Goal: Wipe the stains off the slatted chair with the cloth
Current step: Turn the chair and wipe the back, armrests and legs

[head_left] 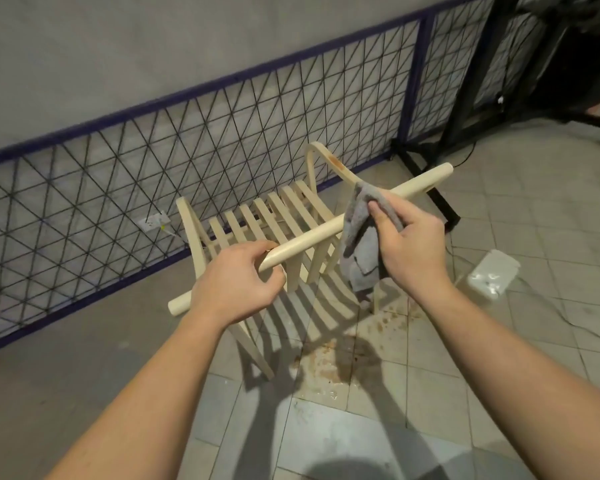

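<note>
A cream slatted chair [312, 233] stands on the tiled floor in front of me, its round top rail running from lower left to upper right. My left hand [236, 285] grips the left part of that rail. My right hand [413, 244] pinches a grey cloth [361, 244] against the right part of the rail, and the cloth hangs down below it. A brown stain [335, 162] shows on the curved right armrest beyond the cloth.
Brown spatter and wet marks [333, 362] cover the tiles under the chair. A white box [492, 273] lies on the floor to the right. A blue-framed wire mesh fence [222, 133] runs behind, with a black stand [465, 98] at the back right.
</note>
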Available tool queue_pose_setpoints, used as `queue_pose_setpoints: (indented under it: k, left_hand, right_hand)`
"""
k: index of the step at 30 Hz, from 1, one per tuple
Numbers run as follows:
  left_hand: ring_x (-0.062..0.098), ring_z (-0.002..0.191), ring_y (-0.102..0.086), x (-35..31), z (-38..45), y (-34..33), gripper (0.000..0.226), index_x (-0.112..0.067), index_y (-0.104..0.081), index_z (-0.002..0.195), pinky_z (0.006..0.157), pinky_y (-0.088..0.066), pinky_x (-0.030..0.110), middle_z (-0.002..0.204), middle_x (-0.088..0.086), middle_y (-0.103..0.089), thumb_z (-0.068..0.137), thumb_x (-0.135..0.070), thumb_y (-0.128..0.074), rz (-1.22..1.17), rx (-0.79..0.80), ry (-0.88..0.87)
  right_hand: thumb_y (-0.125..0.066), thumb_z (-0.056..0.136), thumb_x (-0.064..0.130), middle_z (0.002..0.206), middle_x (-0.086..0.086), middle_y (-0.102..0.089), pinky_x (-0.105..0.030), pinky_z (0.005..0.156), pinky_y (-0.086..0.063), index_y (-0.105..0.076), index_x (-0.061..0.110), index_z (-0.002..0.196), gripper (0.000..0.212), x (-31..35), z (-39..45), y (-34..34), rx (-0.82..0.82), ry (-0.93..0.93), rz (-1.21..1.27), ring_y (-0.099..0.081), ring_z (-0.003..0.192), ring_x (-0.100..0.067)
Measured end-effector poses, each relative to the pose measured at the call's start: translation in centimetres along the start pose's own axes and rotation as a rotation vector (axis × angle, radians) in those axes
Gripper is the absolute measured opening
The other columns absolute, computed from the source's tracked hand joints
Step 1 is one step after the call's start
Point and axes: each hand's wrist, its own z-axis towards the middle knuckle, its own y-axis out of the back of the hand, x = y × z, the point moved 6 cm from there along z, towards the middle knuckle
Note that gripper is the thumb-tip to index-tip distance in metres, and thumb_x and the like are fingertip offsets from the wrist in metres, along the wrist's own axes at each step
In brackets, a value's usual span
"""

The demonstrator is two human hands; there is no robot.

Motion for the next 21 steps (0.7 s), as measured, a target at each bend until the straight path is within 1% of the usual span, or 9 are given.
queue_pose_setpoints:
  k: [3, 5, 8, 11, 14, 16, 18, 19, 21]
  left_hand:
    - [0.005, 0.083, -0.06, -0.2, -0.1, 0.1, 0.034, -0.037, -0.066, 0.108, 0.072, -0.055, 0.036, 0.089, -0.017, -0.067, 0.081, -0.048, -0.049, -0.013, -0.018, -0.006]
    - [0.004, 0.084, -0.06, -0.3, -0.2, 0.2, 0.034, -0.036, -0.067, 0.111, 0.074, -0.055, 0.034, 0.09, -0.019, -0.066, 0.084, -0.045, -0.05, -0.024, -0.014, -0.009]
    - [0.004, 0.094, -0.061, -0.6, 0.0, 0.3, 0.038, -0.031, -0.069, 0.119, 0.084, -0.053, 0.032, 0.102, -0.018, -0.069, 0.087, -0.041, -0.05, -0.066, -0.005, -0.004]
    - [0.009, 0.117, -0.057, -0.8, 0.9, 0.6, 0.048, -0.022, -0.065, 0.131, 0.099, -0.043, 0.028, 0.125, -0.009, -0.066, 0.092, -0.041, -0.045, -0.08, -0.058, 0.04]
    - [0.014, 0.126, -0.054, -2.2, 2.4, 0.1, 0.049, -0.02, -0.063, 0.133, 0.106, -0.04, 0.031, 0.131, -0.003, -0.064, 0.094, -0.04, -0.042, -0.081, -0.104, 0.05]
    - [0.015, 0.125, -0.054, -3.4, 3.7, -0.7, 0.047, -0.02, -0.063, 0.132, 0.107, -0.041, 0.035, 0.131, -0.002, -0.064, 0.095, -0.04, -0.041, -0.084, -0.09, 0.045]
    - [0.014, 0.12, -0.055, -4.3, 4.8, -1.4, 0.041, -0.022, -0.066, 0.127, 0.104, -0.043, 0.037, 0.125, -0.004, -0.065, 0.097, -0.039, -0.044, -0.07, -0.047, 0.027]
    - [0.013, 0.117, -0.056, -4.5, 5.3, -1.7, 0.036, -0.024, -0.067, 0.124, 0.102, -0.044, 0.037, 0.122, -0.006, -0.066, 0.098, -0.038, -0.047, -0.083, -0.032, 0.022]
    - [0.01, 0.109, -0.057, -4.3, 6.0, -2.2, 0.028, -0.029, -0.071, 0.118, 0.096, -0.046, 0.035, 0.114, -0.01, -0.066, 0.096, -0.035, -0.053, -0.151, -0.001, 0.034]
  right_hand:
    - [-0.058, 0.099, 0.016, 0.103, 0.022, -0.067, -0.01, 0.093, -0.043, -0.069, 0.027, 0.119, 0.026, -0.8, 2.2, 1.1, -0.047, -0.016, -0.107, -0.06, 0.103, 0.008]
    - [-0.056, 0.099, 0.021, 0.115, 0.013, -0.067, -0.026, 0.105, -0.041, -0.068, 0.027, 0.123, 0.027, -2.3, 2.5, -0.7, 0.132, 0.05, -0.317, -0.056, 0.114, -0.005]
    - [-0.048, 0.102, 0.031, 0.145, 0.004, -0.053, -0.049, 0.122, -0.019, -0.054, 0.027, 0.141, 0.039, -4.6, 0.6, -4.8, 0.35, 0.172, -0.634, -0.034, 0.144, -0.02]
    - [-0.056, 0.097, 0.027, 0.152, 0.001, -0.046, -0.05, 0.123, -0.014, -0.046, 0.023, 0.147, 0.051, -3.7, -1.8, -8.4, 0.404, 0.368, -0.712, -0.026, 0.149, -0.022]
    - [-0.057, 0.091, 0.025, 0.155, 0.0, -0.042, -0.053, 0.122, -0.015, -0.042, 0.023, 0.15, 0.061, -3.5, -2.1, -9.4, 0.451, 0.559, -0.796, -0.024, 0.15, -0.028]
    - [-0.057, 0.089, 0.026, 0.152, 0.002, -0.045, -0.054, 0.12, -0.021, -0.045, 0.026, 0.147, 0.06, -4.1, -0.7, -7.1, 0.397, 0.515, -0.795, -0.028, 0.148, -0.028]
    - [-0.062, 0.088, 0.021, 0.143, 0.003, -0.056, -0.051, 0.11, -0.038, -0.054, 0.029, 0.14, 0.053, -4.7, 1.0, -2.8, 0.236, 0.319, -0.665, -0.046, 0.135, -0.026]
    - [-0.063, 0.089, 0.018, 0.134, 0.004, -0.062, -0.044, 0.102, -0.045, -0.059, 0.031, 0.136, 0.049, -5.0, 1.9, -0.4, 0.141, 0.215, -0.569, -0.053, 0.122, -0.022]
    - [-0.063, 0.093, 0.015, 0.11, 0.003, -0.067, -0.023, 0.089, -0.047, -0.066, 0.032, 0.128, 0.039, -5.2, 4.1, 3.3, -0.012, 0.061, -0.425, -0.057, 0.098, -0.01]
